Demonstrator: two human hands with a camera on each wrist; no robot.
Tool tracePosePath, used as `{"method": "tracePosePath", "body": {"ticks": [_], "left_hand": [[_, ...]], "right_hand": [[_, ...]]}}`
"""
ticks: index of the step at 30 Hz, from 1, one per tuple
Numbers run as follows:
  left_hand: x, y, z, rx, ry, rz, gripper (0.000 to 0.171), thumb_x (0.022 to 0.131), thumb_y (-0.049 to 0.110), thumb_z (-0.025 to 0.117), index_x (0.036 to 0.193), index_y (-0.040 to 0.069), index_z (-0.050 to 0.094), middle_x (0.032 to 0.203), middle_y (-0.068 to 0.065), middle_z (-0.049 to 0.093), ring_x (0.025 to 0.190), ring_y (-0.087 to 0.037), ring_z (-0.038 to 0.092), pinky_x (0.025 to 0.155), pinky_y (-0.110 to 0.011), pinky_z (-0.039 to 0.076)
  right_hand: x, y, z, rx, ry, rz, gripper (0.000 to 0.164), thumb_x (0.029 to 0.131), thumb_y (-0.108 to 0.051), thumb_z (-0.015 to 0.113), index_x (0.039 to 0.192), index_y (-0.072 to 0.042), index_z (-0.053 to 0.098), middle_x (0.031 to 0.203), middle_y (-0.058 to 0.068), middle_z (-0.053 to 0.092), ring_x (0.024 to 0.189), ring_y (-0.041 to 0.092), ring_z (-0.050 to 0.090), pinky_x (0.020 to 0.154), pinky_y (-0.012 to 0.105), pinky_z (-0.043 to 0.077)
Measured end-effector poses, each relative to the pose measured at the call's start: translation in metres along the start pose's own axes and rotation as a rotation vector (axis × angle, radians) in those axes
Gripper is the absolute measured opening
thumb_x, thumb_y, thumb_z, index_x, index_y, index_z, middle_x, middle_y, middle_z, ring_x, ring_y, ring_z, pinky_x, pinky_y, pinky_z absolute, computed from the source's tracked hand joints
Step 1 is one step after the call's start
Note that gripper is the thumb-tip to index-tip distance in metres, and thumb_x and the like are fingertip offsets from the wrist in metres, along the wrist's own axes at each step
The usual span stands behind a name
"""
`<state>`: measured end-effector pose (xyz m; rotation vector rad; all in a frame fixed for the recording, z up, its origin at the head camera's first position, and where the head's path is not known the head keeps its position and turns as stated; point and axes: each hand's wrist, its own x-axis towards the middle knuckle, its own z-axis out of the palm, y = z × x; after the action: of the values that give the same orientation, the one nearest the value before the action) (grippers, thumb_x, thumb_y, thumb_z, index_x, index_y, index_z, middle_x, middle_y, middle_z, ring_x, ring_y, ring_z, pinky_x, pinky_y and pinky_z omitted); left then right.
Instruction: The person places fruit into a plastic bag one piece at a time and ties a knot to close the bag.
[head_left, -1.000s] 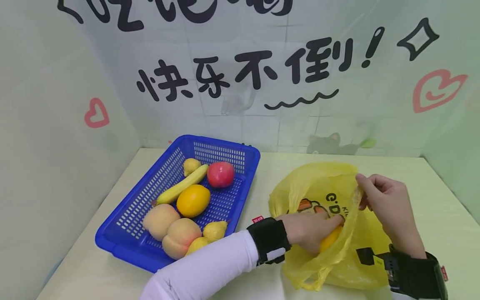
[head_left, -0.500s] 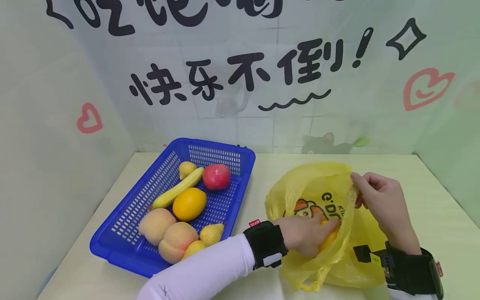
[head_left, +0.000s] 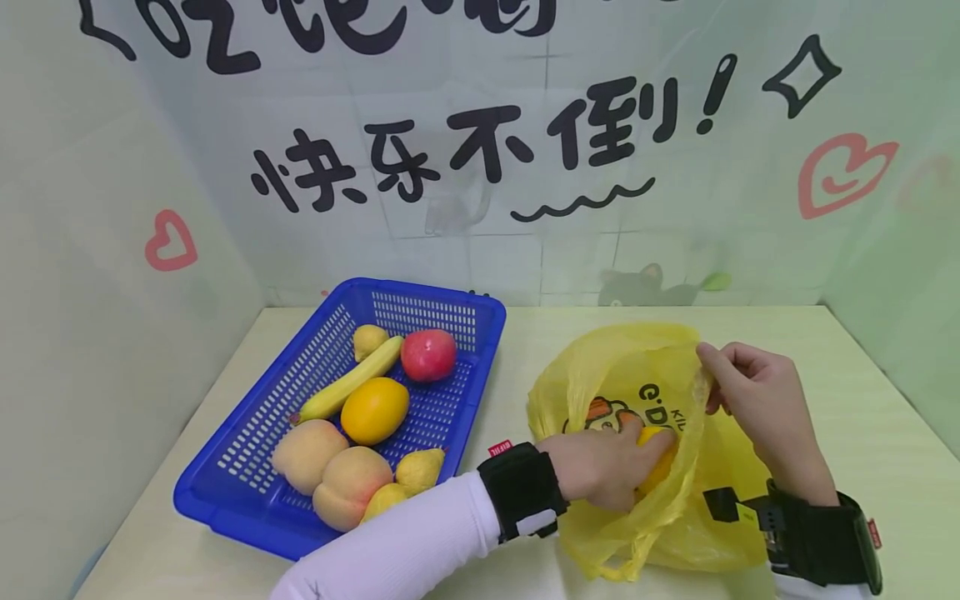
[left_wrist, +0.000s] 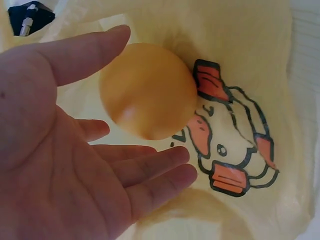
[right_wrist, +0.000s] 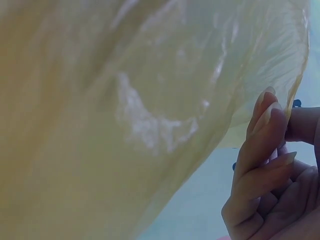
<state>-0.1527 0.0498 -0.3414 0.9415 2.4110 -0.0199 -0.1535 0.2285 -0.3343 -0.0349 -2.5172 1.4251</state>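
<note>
Orange (left_wrist: pixel 148 91) inside a yellow plastic bag (head_left: pixel 727 542); banana (head_left: pixel 348 385) and peaches (head_left: pixel 352 487) in a blue basket (head_left: pixel 247 529).
Left hand (head_left: pixel 600 468) reaches into the bag, fingers extended beside the round orange; right hand (head_left: pixel 765 404) pinches the bag, which opens toward the basket. The banana slants beyond the peaches.

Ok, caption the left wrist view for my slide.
Left hand outstretched beside an orange fruit in a yellow bag.

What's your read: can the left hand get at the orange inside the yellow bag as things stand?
Most likely yes: the left hand is inside the open yellow plastic bag, its fingers close to the orange, with nothing visible between them.
</note>
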Motion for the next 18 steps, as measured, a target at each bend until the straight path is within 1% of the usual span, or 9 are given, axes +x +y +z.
{"method": "tracePosePath", "body": {"ticks": [1, 3, 5, 8, 10, 13, 15, 18], "left_hand": [[-0.002, 0.0, -0.001, 0.002, 0.003, 0.003, 0.079, 0.096, 0.032, 0.062, 0.152, 0.044, 0.007, 0.159, 0.004, 0.023, 0.088, -0.013, 0.061, 0.072, -0.025, 0.053], [-0.006, -0.002, -0.004, 0.027, 0.02, 0.025, 0.074, 0.097, 0.036, 0.059, 0.153, 0.039, 0.011, 0.158, 0.004, 0.026, 0.097, -0.012, 0.061, 0.083, -0.025, 0.054], [-0.01, -0.004, -0.007, 0.067, 0.05, 0.062, 0.066, 0.097, 0.039, 0.058, 0.152, 0.033, 0.022, 0.153, 0.004, 0.035, 0.106, -0.009, 0.058, 0.094, -0.024, 0.051], [-0.019, -0.007, -0.015, 0.125, 0.085, 0.132, 0.05, 0.097, 0.042, 0.058, 0.141, 0.024, 0.041, 0.137, 0.005, 0.05, 0.11, -0.006, 0.055, 0.102, -0.021, 0.046], [-0.025, -0.009, -0.02, 0.154, 0.104, 0.174, 0.044, 0.097, 0.042, 0.059, 0.135, 0.022, 0.049, 0.128, 0.006, 0.056, 0.108, -0.005, 0.055, 0.102, -0.018, 0.045], [-0.038, -0.011, -0.027, 0.153, 0.128, 0.215, 0.043, 0.096, 0.042, 0.061, 0.133, 0.022, 0.054, 0.123, 0.008, 0.061, 0.107, -0.004, 0.056, 0.101, -0.017, 0.045], [-0.048, -0.013, -0.032, 0.142, 0.169, 0.237, 0.042, 0.096, 0.04, 0.061, 0.132, 0.02, 0.055, 0.12, 0.008, 0.063, 0.106, -0.004, 0.057, 0.098, -0.017, 0.047], [-0.068, -0.018, -0.039, 0.126, 0.266, 0.227, 0.037, 0.096, 0.038, 0.062, 0.128, 0.02, 0.059, 0.112, 0.008, 0.066, 0.098, -0.006, 0.06, 0.09, -0.019, 0.05]], "right_hand": [[0.0, 0.0, 0.0, -0.001, 0.0, 0.001, 0.044, 0.099, -0.041, 0.055, 0.078, -0.003, 0.059, 0.058, -0.004, 0.055, 0.055, 0.024, 0.054, 0.053, 0.027, 0.046], [0.0, 0.0, 0.0, -0.003, -0.001, 0.002, 0.044, 0.099, -0.041, 0.055, 0.079, -0.003, 0.058, 0.058, -0.004, 0.055, 0.056, 0.024, 0.054, 0.053, 0.026, 0.046], [0.0, -0.001, 0.0, -0.005, 0.0, 0.0, 0.044, 0.099, -0.041, 0.055, 0.079, -0.003, 0.058, 0.058, -0.004, 0.055, 0.056, 0.024, 0.054, 0.053, 0.026, 0.045], [0.0, 0.0, 0.0, -0.008, 0.002, -0.003, 0.044, 0.1, -0.041, 0.055, 0.079, -0.002, 0.058, 0.058, -0.004, 0.055, 0.056, 0.023, 0.053, 0.053, 0.026, 0.045], [0.0, 0.0, -0.001, -0.006, 0.004, -0.002, 0.043, 0.1, -0.04, 0.055, 0.079, -0.002, 0.058, 0.057, -0.004, 0.054, 0.055, 0.022, 0.053, 0.053, 0.026, 0.045], [0.0, 0.001, -0.001, -0.002, 0.003, 0.004, 0.043, 0.1, -0.039, 0.055, 0.079, -0.002, 0.058, 0.057, -0.005, 0.054, 0.055, 0.02, 0.053, 0.053, 0.025, 0.045], [0.0, 0.002, -0.001, 0.002, 0.0, 0.004, 0.042, 0.1, -0.038, 0.056, 0.08, -0.001, 0.059, 0.058, -0.005, 0.054, 0.055, 0.021, 0.053, 0.053, 0.025, 0.045], [0.001, 0.002, 0.0, 0.002, -0.006, 0.004, 0.042, 0.1, -0.038, 0.055, 0.081, -0.001, 0.059, 0.058, -0.005, 0.055, 0.055, 0.021, 0.053, 0.053, 0.025, 0.045]]}}
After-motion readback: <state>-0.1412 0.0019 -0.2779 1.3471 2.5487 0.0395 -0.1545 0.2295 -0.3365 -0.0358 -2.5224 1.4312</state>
